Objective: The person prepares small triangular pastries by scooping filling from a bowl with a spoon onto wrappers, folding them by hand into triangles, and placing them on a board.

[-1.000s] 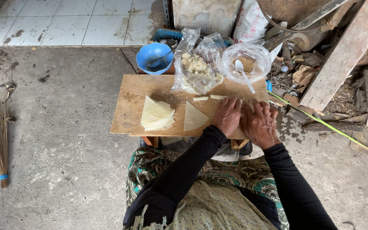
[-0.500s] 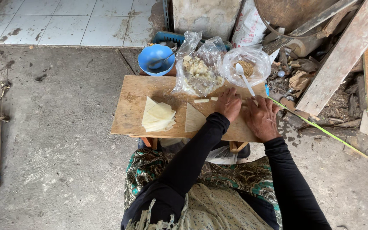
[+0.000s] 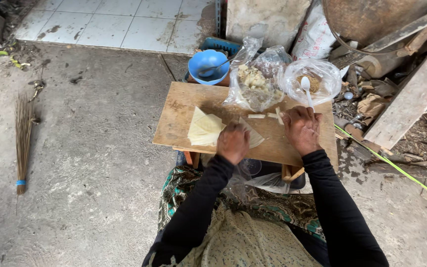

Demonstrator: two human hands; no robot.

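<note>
wrapper flat, filling sticks next

left hand [image 3: 233, 142] lay fingers-down on a pale wrapper sheet [image 3: 254, 136], grip hidden. right hand [image 3: 301, 128] curled by cut sticks [image 3: 268, 115]; pinch unclear. best w/ sheet kept flat & taut on wooden board [image 3: 179, 118], wrapper stack [image 3: 204, 130] beside left hand, filling bags [image 3: 255, 81] beyond.

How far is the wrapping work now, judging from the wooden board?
Done: nothing finished shows on the wooden board. In hand: the left hand presses one pale triangular wrapper sheet; the right hand rests near the pale cut sticks. Left: the stack of pale wrapper sheets and both clear plastic filling bags.
</note>
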